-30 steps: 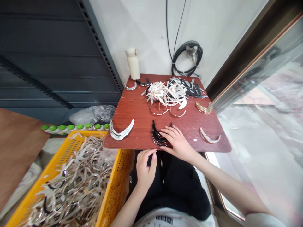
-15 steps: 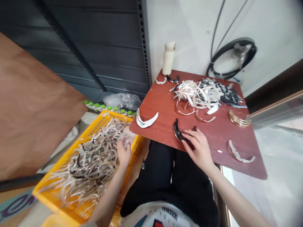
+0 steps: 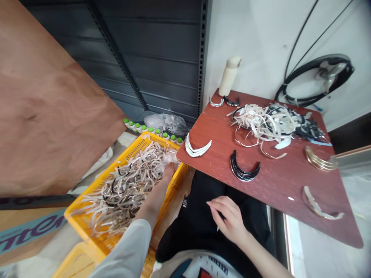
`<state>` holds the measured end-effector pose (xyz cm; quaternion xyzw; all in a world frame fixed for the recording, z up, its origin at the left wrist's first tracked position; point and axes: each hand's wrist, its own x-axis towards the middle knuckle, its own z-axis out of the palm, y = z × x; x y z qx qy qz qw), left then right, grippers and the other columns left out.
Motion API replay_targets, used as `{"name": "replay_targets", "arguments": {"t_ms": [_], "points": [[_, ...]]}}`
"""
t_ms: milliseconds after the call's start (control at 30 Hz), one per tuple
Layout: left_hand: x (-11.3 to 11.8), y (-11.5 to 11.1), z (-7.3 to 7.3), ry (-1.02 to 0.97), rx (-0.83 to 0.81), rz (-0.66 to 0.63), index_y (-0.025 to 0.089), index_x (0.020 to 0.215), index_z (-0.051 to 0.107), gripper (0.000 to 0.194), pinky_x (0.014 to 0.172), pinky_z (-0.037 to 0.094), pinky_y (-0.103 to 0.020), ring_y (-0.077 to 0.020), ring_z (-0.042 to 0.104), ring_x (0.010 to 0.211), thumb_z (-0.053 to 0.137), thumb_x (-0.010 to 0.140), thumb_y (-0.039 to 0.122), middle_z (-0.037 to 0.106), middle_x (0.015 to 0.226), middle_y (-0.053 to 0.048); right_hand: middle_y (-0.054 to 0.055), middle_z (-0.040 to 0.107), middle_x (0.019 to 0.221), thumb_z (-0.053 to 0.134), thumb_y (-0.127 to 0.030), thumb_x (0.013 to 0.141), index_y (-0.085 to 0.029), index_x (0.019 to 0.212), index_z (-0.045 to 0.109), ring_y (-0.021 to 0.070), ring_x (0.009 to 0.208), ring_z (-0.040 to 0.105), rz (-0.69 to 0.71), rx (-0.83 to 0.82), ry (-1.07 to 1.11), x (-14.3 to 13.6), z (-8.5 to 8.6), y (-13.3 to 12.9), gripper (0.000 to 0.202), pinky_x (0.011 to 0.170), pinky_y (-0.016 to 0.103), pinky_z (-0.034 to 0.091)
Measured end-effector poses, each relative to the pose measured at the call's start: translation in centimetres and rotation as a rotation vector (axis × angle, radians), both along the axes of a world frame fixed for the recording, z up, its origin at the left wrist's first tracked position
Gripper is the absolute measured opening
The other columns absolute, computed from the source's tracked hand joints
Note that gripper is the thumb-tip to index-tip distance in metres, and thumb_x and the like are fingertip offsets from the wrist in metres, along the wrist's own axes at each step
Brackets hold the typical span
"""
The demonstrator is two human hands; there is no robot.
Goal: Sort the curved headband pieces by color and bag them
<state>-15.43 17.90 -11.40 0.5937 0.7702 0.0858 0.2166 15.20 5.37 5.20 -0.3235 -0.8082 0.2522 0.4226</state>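
My left hand (image 3: 170, 169) reaches into the yellow crate (image 3: 79, 225), at its right edge beside a clear plastic bag (image 3: 171, 156). Its fingers are hidden from view. Tangled pale and shiny curved strips (image 3: 136, 185), with a few black ones, fill the crate. Above my lap, off the table's front edge, my right hand (image 3: 228, 216) has its thumb and forefinger brought together at the tips. Whether anything is between them cannot be made out. A nested stack of glossy black curved strips (image 3: 243, 173) lies on the red-brown table (image 3: 214, 164), apart from that hand.
White curved strips (image 3: 198, 150), gold ones (image 3: 320, 160) and a single pale one (image 3: 319, 206) lie on the table. Behind them are a heap of peeled-looking white and black strips (image 3: 263, 123) and a cream bottle (image 3: 228, 77). Green-capped small bottles (image 3: 150, 131) line the crate's far side.
My right hand has left the black strips and drawn back over my lap. My left hand has gone deeper into the crate by the plastic bag. The view has shifted left.
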Motion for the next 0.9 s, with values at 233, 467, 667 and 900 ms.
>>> {"name": "replay_targets", "arguments": {"t_ms": [233,467,667,900], "points": [[-1.3,-1.9,0.4,-0.040,0.067,0.113,0.016,0.124,0.056,0.038,0.089,0.053,-0.044,-0.0219,0.061,0.106,0.058,0.092,0.037,0.059,0.124,-0.010,0.007,0.071,0.092,0.055,-0.006,0.088,-0.026,0.114,0.063,0.0216,0.078,0.067,-0.002,-0.064,0.022,-0.1,-0.8,-0.3,0.034,0.068,0.039,0.056],[-3.4,-3.1,2.4,-0.116,0.155,0.330,0.016,0.121,0.057,0.036,0.088,0.054,-0.043,-0.0212,0.061,0.104,0.058,0.092,0.037,0.060,0.121,-0.010,0.006,0.072,0.095,0.054,-0.008,0.090,-0.026,0.114,0.063,0.0218,0.082,0.068,0.046,-0.136,0.048,-0.8,-1.0,-0.1,0.032,0.071,0.039,0.056],[-5.2,-6.2,6.6,-0.260,0.300,0.509,0.013,0.095,0.066,0.031,0.075,0.052,-0.032,-0.0168,0.065,0.079,0.057,0.090,0.042,0.069,0.087,-0.004,0.005,0.069,0.093,0.054,-0.021,0.094,-0.024,0.110,0.066,0.0181,0.082,0.067,0.090,-0.436,0.059,-3.1,0.0,1.3,0.021,0.075,0.032,0.056],[-3.2,-11.5,13.0,-0.438,0.407,0.475,0.018,0.069,0.055,0.033,0.053,0.037,-0.022,-0.0100,0.046,0.052,0.065,0.073,0.049,0.054,0.057,0.004,0.004,0.068,0.098,0.057,-0.037,0.091,-0.022,0.111,0.062,0.0162,0.080,0.066,0.199,-0.704,0.076,-10.6,-0.2,5.3,0.025,0.076,0.031,0.055]]}}
